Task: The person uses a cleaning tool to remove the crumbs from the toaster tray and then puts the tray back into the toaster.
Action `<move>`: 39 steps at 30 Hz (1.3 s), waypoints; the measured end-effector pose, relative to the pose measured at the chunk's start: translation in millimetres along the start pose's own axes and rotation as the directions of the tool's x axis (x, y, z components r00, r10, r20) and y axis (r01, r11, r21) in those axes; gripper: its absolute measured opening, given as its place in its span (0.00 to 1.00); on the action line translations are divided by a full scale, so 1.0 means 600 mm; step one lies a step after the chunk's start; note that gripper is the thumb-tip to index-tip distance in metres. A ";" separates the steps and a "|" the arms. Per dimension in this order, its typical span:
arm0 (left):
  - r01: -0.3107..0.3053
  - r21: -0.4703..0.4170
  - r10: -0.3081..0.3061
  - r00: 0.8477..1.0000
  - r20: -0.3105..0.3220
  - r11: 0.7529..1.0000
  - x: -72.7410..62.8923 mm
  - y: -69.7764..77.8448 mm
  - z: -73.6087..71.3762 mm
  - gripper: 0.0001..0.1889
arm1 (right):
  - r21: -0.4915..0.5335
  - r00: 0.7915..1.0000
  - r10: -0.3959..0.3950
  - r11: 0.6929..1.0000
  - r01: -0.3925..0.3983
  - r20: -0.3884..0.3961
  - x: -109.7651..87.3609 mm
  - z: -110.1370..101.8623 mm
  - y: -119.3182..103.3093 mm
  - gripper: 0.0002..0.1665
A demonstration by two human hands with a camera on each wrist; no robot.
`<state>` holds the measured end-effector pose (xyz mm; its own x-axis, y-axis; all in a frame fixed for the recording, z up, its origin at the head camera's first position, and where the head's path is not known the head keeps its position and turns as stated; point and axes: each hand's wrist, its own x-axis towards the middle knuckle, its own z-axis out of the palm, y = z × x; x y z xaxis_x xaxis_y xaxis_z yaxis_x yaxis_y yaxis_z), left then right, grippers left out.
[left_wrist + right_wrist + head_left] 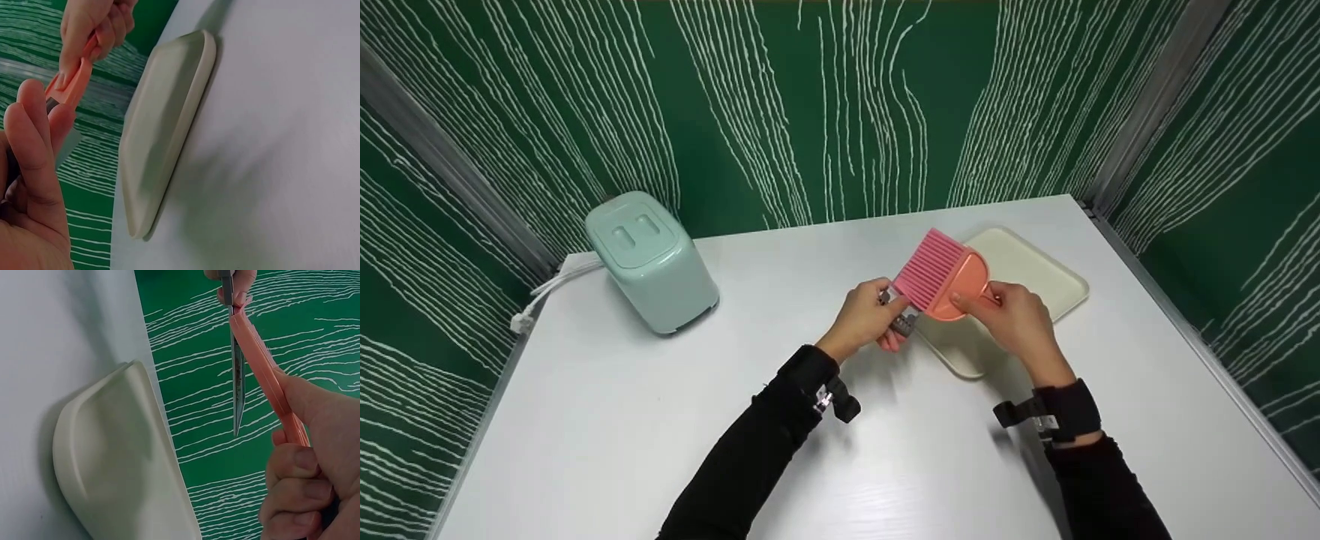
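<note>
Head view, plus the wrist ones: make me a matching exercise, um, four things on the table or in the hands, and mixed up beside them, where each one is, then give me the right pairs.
Things
1. Tray
2. Brush-like tool
3. Box-shaped appliance
4. Bladed tool

Places
A. Gripped by the left hand
B. Towards the left side of the table, away from both hands
C. Lying on the table, partly behind the hands in the head view
D. Held by the right hand

Right pairs: 1-C, 2-D, 3-B, 4-A
</note>
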<state>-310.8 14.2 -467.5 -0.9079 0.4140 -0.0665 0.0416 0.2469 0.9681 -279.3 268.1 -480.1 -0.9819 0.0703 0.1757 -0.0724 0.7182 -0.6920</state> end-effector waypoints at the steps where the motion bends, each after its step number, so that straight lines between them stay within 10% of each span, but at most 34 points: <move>1: -0.002 0.008 0.002 1.000 0.000 1.000 0.001 0.001 0.001 0.08 | -0.005 1.000 0.004 1.000 -0.004 0.001 0.000 -0.001 0.001 0.30; 39: 0.019 0.042 -0.021 0.999 0.030 0.999 0.020 0.005 0.028 0.20 | -0.097 0.998 0.016 0.995 -0.022 -0.067 -0.012 -0.022 0.006 0.31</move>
<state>-314.5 34.7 -469.7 -0.8955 0.4351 -0.0937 0.0417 0.2917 0.9556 -270.5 279.4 -474.5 -0.9691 0.1275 0.2111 -0.0333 0.7805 -0.6243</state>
